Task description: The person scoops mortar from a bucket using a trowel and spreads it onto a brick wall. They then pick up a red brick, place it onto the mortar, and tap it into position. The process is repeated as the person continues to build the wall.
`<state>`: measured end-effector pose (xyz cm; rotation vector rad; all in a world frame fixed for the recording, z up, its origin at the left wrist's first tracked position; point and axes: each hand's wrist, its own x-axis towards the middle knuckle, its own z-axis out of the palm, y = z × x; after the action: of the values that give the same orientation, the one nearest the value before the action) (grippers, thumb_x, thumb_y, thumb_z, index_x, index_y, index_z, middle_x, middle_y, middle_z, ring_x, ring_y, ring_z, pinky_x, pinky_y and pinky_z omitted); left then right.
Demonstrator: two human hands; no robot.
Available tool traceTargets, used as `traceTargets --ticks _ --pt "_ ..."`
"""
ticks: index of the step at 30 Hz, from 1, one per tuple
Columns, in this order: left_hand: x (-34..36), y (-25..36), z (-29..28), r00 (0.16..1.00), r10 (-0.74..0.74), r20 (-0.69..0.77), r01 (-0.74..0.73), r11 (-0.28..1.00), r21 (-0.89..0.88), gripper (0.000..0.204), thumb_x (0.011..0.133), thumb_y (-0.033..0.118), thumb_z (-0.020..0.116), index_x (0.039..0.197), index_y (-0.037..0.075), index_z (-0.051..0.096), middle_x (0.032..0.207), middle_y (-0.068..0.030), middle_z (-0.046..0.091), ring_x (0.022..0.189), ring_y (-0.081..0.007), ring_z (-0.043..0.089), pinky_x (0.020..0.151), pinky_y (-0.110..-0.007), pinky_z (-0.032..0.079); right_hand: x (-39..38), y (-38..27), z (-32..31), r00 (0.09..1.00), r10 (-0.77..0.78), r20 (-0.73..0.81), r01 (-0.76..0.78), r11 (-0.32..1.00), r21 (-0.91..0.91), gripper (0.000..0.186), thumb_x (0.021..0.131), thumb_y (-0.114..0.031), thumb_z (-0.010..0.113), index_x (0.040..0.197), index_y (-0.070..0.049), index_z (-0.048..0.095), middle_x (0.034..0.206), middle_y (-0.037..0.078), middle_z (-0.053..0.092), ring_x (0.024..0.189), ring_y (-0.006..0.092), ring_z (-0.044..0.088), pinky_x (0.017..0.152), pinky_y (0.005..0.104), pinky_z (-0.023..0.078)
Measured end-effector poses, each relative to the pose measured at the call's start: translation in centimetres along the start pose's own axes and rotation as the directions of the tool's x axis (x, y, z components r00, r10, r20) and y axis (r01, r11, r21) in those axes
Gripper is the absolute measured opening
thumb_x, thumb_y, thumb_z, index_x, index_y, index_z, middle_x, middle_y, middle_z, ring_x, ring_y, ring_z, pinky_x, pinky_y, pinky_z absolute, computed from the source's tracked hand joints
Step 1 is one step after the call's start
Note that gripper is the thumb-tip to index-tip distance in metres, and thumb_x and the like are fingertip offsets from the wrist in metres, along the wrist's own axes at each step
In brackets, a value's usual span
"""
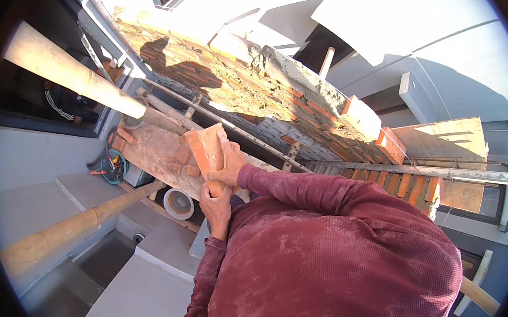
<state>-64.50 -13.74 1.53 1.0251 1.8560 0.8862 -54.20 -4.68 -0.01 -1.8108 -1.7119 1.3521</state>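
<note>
Both my hands are closed around an orange-red brick (pixel 206 150), held up tilted in front of me above a dusty plank. My right hand (pixel 231 163) grips its right side, fingers toward the upper end. At the lower end, my left hand (pixel 217 210) holds it from below, and the fingers partly hide that end. Several brick pieces (pixel 184 155) lie on the plank (pixel 153 148) just beyond. A pale round bucket (pixel 179 204) stands left of my left hand.
A brick wall with rough mortar (pixel 249 88) runs diagonally ahead. Thick bamboo poles (pixel 77 73) slant in from the left. A straight metal bar (pixel 443 172) crosses at right, near a wooden board (pixel 447 139). A container of tools (pixel 113 165) sits left of the plank.
</note>
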Motion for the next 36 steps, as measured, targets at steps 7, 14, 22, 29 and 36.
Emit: traceTargets --ticks 7,14,22,29,36 --pt "0.4 6.5 3.8 0.858 0.235 0.456 -0.18 0.97 -0.161 0.073 0.076 0.055 0.071 0.118 -0.003 0.055 0.103 -0.015 0.063 0.096 -0.0231 0.059 0.085 -0.037 0.046 -1.4 1.8 -15.3 0.949 -0.237 -0.21 0.263 0.959 0.108 0.117 0.057 -0.035 0.083 0.148 -0.002 0.018 0.134 0.026 0.041 0.128 0.037 0.038 0.109 0.0429 0.03" --pt "-0.5 -6.4 -2.6 0.837 -0.188 0.515 0.209 0.978 0.017 0.05 0.09 0.033 0.062 0.124 -0.002 0.055 0.11 -0.0112 0.062 0.099 -0.0165 0.058 0.088 -0.029 0.044 -1.4 2.1 -36.9 0.887 -0.379 -0.265 0.281 0.896 -0.344 0.103 0.056 -0.027 0.084 0.145 -0.015 0.033 0.134 0.017 0.042 0.124 0.0331 0.043 0.107 0.0391 0.036" --pt "-9.3 -12.5 -6.8 0.792 -0.56 0.244 0.586 0.809 -0.044 0.05 0.088 0.028 0.065 0.13 0.004 0.051 0.113 -0.006 0.061 0.1 -0.017 0.057 0.085 -0.03 0.044 6.2 15.3 -44.4 0.983 -0.107 -0.15 -0.021 0.746 -0.665 0.092 0.052 -0.024 0.083 0.136 -0.013 0.047 0.133 0.012 0.042 0.125 0.0293 0.043 0.106 0.04 0.037" --pt "-14.6 -11.7 -4.7 0.814 -0.506 0.284 0.529 0.849 -0.004 0.05 0.087 0.023 0.066 0.13 0.003 0.051 0.115 -0.01 0.06 0.102 -0.0176 0.057 0.088 -0.03 0.044 7.8 21.8 -40.0 0.953 -0.286 -0.104 0.171 0.786 -0.595 0.059 0.075 -0.026 0.08 0.122 -0.005 0.052 0.121 0.008 0.053 0.119 0.023 0.048 0.1 0.0363 0.042" --pt "-16.0 -8.8 -2.3 0.826 -0.511 0.238 0.499 0.859 0.112 0.05 0.087 0.02 0.065 0.131 0.002 0.051 0.116 -0.0125 0.06 0.103 -0.0189 0.057 0.088 -0.031 0.045 7.2 19.6 -38.9 0.99 -0.14 0.037 0.127 0.718 -0.685 0.078 0.068 -0.041 0.076 0.138 -0.034 0.042 0.137 0.009 0.043 0.128 0.028 0.041 0.109 0.0354 0.036"
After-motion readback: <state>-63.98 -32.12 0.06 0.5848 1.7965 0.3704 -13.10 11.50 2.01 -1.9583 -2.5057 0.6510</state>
